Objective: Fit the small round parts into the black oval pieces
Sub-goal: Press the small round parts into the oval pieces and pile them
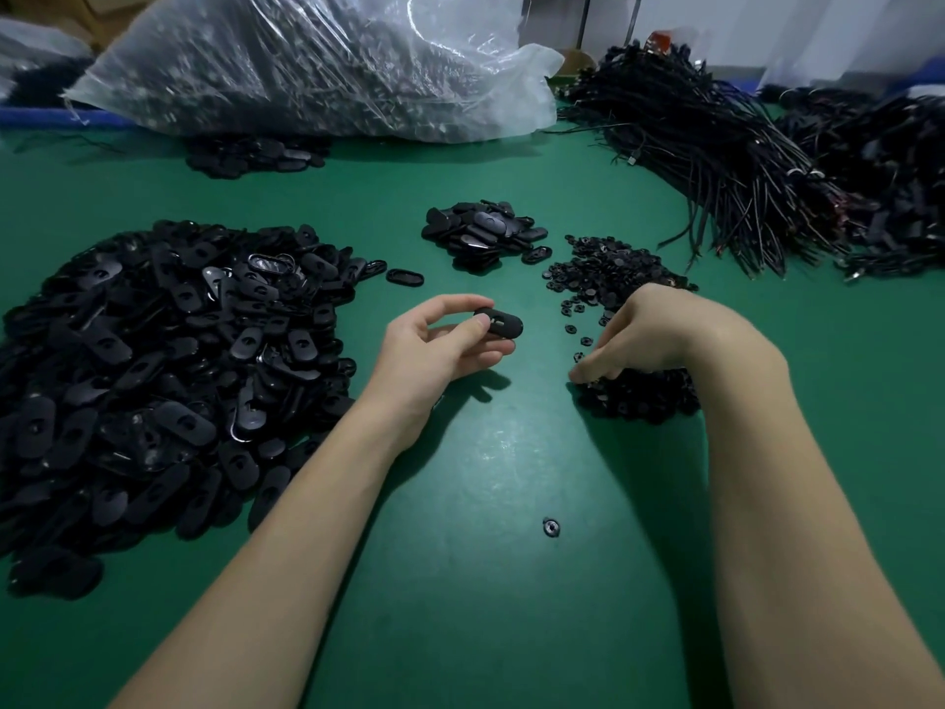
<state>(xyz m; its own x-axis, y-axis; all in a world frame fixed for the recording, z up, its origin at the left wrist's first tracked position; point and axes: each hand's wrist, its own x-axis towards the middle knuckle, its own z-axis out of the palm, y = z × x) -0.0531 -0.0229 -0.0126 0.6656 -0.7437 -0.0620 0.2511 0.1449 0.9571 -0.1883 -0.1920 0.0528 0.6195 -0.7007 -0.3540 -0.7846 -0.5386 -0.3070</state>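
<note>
The left hand [434, 345] pinched one black oval piece [500, 323] between thumb and forefinger, holding it clear of the green bench [486, 478], its long axis running away from the thumb toward the right hand. The right hand [644, 335] hung knuckles-up over the heap of small round parts [613, 271], its fingertips [580, 375] curled down into the near edge of the heap; whether a part was already caught between them could not be told, since the palm hid them.

The step in hand looked to be picking a single round part. To do it well, the fingertips should isolate one part at the loose fringe of the heap rather than dig into the thick of it, where several would likely cling together. A few strays lay just beyond the thumb side of that hand and would be easier to take.

The oval piece should be kept with its recess facing up and toward the right hand, thumb clear of the opening, so the part could be pressed straight in.

The large pile of oval pieces [163, 360] lay beyond the left wrist, on its outer side. A smaller pile [483, 235] sat past both hands. One lone round part [550, 527] rested between the forearms.
</note>
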